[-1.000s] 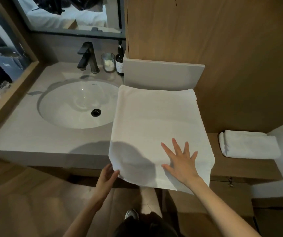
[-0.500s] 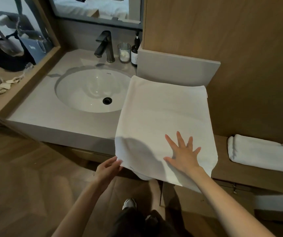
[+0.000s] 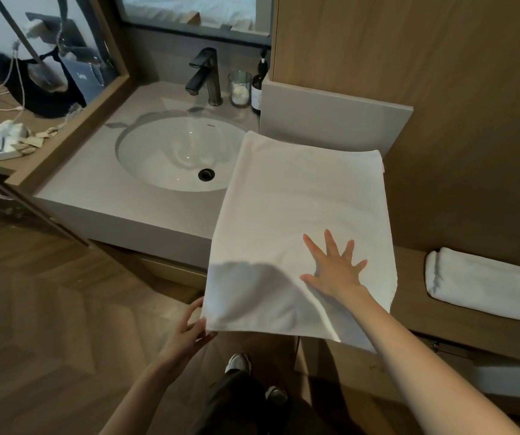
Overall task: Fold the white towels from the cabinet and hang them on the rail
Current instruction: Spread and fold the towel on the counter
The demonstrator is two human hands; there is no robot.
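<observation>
A white towel (image 3: 299,208) lies spread flat on the right end of the grey vanity counter (image 3: 95,183), its near edge overhanging the front. My right hand (image 3: 335,268) presses flat on it near the front, fingers spread. My left hand (image 3: 189,332) holds the towel's near left corner from below, fingers curled at the hem. A second white towel (image 3: 478,281), folded, rests on the low wooden shelf (image 3: 415,312) to the right. No rail is in view.
A round basin (image 3: 171,152) with a black tap (image 3: 205,75) sits left of the towel. A glass (image 3: 239,88) and a dark bottle (image 3: 258,84) stand behind it. A grey upstand (image 3: 334,117) and wood panelling back the towel. My shoes (image 3: 238,362) stand on the wooden floor.
My view has shifted left and down a little. My left hand has closed in on the towel's near left corner; my right hand stays flat on the towel.
</observation>
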